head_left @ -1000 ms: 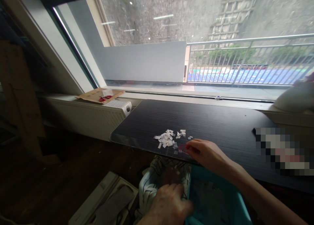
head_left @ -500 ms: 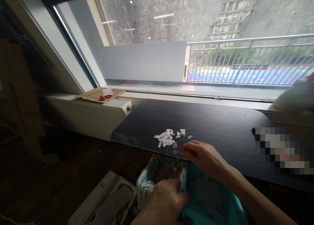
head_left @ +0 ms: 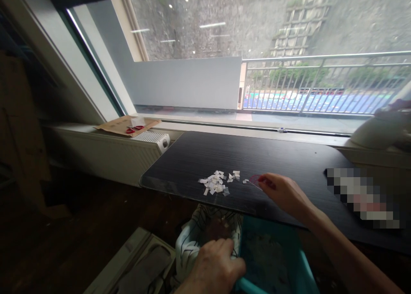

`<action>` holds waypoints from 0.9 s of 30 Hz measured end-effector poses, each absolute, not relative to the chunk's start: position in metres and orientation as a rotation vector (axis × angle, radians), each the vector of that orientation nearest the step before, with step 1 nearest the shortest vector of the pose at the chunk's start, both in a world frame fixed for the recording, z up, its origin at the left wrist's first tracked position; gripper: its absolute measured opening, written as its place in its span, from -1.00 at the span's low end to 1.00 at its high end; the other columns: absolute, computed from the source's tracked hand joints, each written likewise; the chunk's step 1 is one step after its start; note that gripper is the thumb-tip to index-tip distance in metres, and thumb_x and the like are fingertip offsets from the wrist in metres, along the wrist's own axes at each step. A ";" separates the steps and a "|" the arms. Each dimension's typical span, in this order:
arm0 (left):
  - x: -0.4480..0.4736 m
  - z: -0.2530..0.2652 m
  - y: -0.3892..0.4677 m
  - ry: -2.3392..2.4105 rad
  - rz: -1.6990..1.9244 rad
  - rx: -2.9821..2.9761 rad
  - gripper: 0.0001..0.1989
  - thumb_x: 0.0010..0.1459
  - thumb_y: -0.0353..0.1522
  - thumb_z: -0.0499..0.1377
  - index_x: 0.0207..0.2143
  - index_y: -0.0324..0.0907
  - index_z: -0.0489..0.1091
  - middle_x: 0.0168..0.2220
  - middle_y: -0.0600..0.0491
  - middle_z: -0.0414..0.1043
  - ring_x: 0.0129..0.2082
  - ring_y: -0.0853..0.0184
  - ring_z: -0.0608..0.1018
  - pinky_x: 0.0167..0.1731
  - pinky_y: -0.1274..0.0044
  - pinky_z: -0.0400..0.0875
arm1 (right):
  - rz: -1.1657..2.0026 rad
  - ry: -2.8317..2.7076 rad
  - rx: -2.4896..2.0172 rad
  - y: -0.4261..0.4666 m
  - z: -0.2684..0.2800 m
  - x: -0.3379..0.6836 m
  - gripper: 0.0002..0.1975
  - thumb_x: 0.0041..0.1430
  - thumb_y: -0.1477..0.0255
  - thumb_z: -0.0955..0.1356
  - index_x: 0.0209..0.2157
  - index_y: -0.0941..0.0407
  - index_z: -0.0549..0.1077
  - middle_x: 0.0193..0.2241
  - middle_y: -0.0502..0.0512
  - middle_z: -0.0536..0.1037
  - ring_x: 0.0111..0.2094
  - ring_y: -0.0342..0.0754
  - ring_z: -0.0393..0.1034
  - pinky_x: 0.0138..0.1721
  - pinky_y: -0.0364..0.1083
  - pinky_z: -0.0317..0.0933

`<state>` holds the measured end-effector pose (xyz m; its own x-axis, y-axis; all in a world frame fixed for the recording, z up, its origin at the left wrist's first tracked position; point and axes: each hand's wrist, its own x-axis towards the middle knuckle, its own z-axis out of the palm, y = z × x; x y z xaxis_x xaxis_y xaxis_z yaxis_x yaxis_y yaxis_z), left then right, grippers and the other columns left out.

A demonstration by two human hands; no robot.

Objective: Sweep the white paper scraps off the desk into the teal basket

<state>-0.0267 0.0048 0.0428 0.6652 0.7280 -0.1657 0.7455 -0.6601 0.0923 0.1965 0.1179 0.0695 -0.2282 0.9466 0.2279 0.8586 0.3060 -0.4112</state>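
Observation:
A loose heap of small white paper-like pieces (head_left: 214, 182) lies on the dark table (head_left: 205, 152) near its front edge, with a few strays to its right. My right hand (head_left: 281, 191) is just above the tabletop, right of the strays, its fingers pinching a thin see-through piece with pinkish-red edging (head_left: 255, 180). The piece's exact kind does not show. Lower down, my left hand (head_left: 215, 264) is closed beside the left rim of a teal bin (head_left: 300, 251); whatever its fingers hold is hidden. Scraps lie inside the bin, below the table edge.
Red-handled scissors (head_left: 135, 129) rest on brown paper (head_left: 112, 125) on the sill by the radiator (head_left: 154, 146). A pixelated object (head_left: 362, 200) lies on the table's right side. A pale box-like object (head_left: 128, 264) stands at lower left. A window and railing are beyond.
My right hand has moved right and slightly up with the see-through piece, away from the heap. More of the bin's inside shows. My left hand stays low beside the bin.

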 end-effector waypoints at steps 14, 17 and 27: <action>-0.025 0.024 0.010 1.248 -0.293 2.694 -0.89 0.17 -0.26 0.19 -0.37 -0.08 0.44 -0.35 0.04 0.33 -0.38 0.23 0.40 -0.45 0.53 0.24 | 0.400 -2.144 -1.593 0.124 0.081 0.196 -0.72 0.17 0.27 0.22 -0.33 0.09 0.51 -0.54 0.01 0.52 -0.55 -0.14 0.33 -0.54 -0.19 0.05; -0.027 0.021 0.010 1.254 -0.218 2.726 -0.87 0.15 -0.25 0.20 -0.40 -0.09 0.43 -0.38 0.05 0.32 -0.39 0.24 0.39 -0.46 0.53 0.22 | 0.375 -2.174 -1.561 0.128 0.080 0.188 -0.73 0.18 0.27 0.23 -0.31 0.09 0.50 -0.48 0.04 0.54 -0.51 -0.12 0.35 -0.50 -0.18 0.07; -0.027 0.044 0.004 1.231 -0.121 2.694 -0.71 -0.05 -0.13 0.33 -0.38 -0.11 0.42 -0.35 0.04 0.34 -0.36 0.20 0.43 -0.41 0.50 0.28 | 0.387 -2.275 -1.428 0.103 0.069 0.163 -0.78 0.21 0.33 0.24 -0.33 0.08 0.50 -0.39 0.03 0.55 -0.42 -0.11 0.37 -0.42 -0.18 0.12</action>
<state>-0.0271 0.0037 0.0443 0.6542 0.7419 -0.1471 0.7563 -0.6419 0.1265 0.1634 0.1031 0.0693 -0.3812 0.9017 0.2041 0.7835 0.4323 -0.4464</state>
